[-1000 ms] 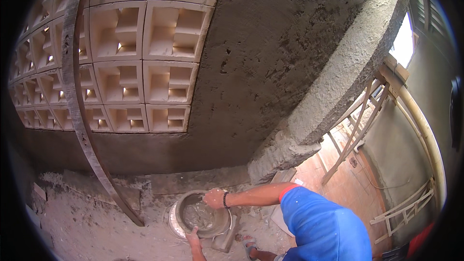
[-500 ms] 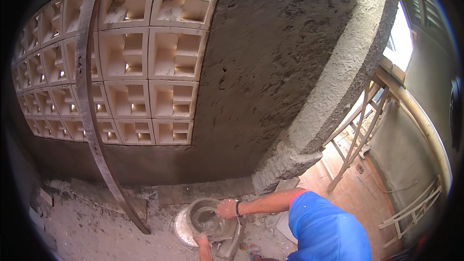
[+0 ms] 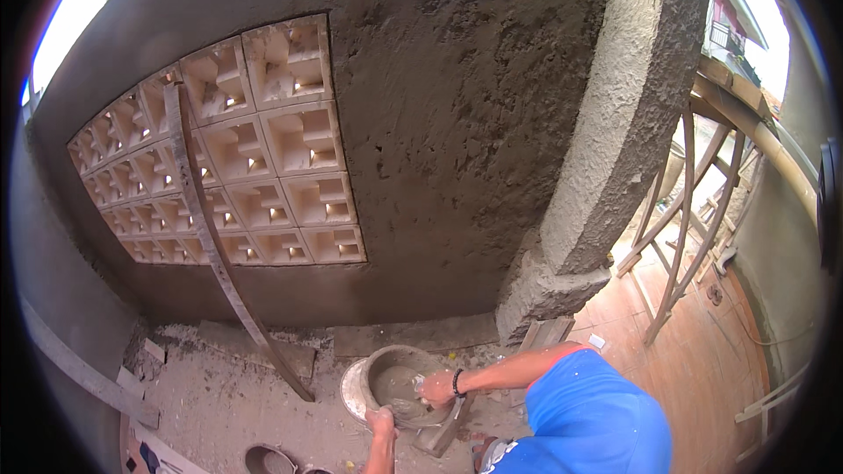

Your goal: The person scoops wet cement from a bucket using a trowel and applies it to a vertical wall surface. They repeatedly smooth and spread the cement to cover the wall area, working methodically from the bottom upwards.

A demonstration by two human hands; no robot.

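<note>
My right hand (image 3: 436, 389) digs in the mortar bucket (image 3: 393, 384); left hand (image 3: 381, 422) grips its six-o'clock rim, which could tip.

Little free room was left around the bucket at the lower middle of the frame.

The bucket (image 3: 392, 384) was hemmed by the plastered wall (image 3: 457, 140) above, the pillar base (image 3: 549, 290) at its upper right, and a long plank (image 3: 215, 246) leaned against the block grille (image 3: 255, 158) at its left. A brick (image 3: 439, 430) was set just beside its lower right. Bare floor (image 3: 219, 395) was left open at lower left.
</note>
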